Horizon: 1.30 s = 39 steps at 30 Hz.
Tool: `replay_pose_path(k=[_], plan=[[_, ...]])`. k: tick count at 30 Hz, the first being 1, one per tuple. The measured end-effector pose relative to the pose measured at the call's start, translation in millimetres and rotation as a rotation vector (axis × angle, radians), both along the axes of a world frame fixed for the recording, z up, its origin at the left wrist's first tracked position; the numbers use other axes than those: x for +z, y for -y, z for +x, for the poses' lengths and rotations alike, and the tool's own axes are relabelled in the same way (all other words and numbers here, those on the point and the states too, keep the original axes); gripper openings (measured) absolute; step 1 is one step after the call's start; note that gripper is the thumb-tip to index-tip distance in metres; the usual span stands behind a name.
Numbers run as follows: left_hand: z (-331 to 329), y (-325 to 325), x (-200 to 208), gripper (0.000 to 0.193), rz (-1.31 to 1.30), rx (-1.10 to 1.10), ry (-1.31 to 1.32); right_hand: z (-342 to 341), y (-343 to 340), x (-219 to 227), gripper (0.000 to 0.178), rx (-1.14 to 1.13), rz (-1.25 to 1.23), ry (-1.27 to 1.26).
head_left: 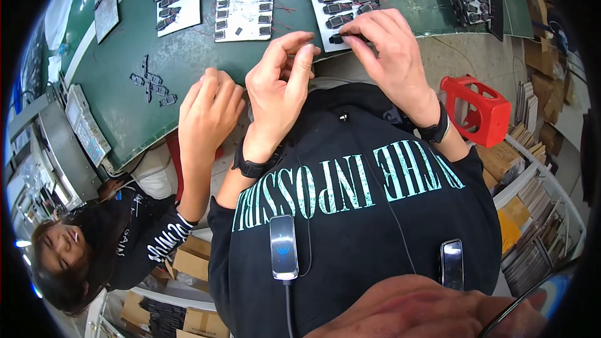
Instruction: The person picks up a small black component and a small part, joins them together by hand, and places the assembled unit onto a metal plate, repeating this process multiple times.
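A green table spreads across the top of the view; the white board, lying at its near edge, is the landmark here. A co-worker in a black top leans in well to the left of the white board, one bare hand loosely curled at the table's edge. A red plastic stool stands to the right of the white board, beyond the table. The white board carries rows of small black parts trailing thin red wires (similarly loaded boards lie on both sides of it). The wearer's right hand reaches over the near end of the white board, thumb and forefinger closed together on one small black part, which sits near that end's left corner. The left hand hangs just left of the white board, half open, fingers curved, with nothing visible in its grip. Farthest left of the white board, a cluster of loose dark pieces lies on the table.
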<state>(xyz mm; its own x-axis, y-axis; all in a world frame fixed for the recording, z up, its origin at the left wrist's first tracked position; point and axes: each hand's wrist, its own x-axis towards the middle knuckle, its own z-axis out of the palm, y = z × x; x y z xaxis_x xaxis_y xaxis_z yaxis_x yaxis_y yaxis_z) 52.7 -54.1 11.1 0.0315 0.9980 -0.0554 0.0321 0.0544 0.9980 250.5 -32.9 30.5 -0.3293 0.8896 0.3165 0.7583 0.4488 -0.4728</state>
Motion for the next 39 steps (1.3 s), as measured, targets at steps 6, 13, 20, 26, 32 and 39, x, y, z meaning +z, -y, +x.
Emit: replay_pose_path(k=[6, 13, 20, 26, 32, 39], plan=[[-10, 1, -8, 0.019, 0.019, -0.05, -0.044, -3, -2, -4, 0.016, -0.049, 0.132, 0.0], [-13, 4, -13, 0.014, 0.15, -0.034, -0.179, -6, -4, 2, 0.018, 0.025, 0.085, 0.104], [-17, 19, -11, 0.012, 0.406, -0.09, -0.286, -14, -15, 22, 0.016, 0.077, 0.081, -0.023], [-34, 31, -4, 0.016, 0.434, -0.204, -0.322, -53, -27, 33, 0.014, 0.256, 0.062, -0.032], [-52, 41, 7, 0.014, 0.418, -0.209, -0.321, -93, -40, 19, 0.013, 0.388, 0.113, 0.014], [-81, 50, 0, 0.007, 0.554, 0.266, -0.399, -137, -41, -4, 0.012, 0.437, 0.126, 0.042]])
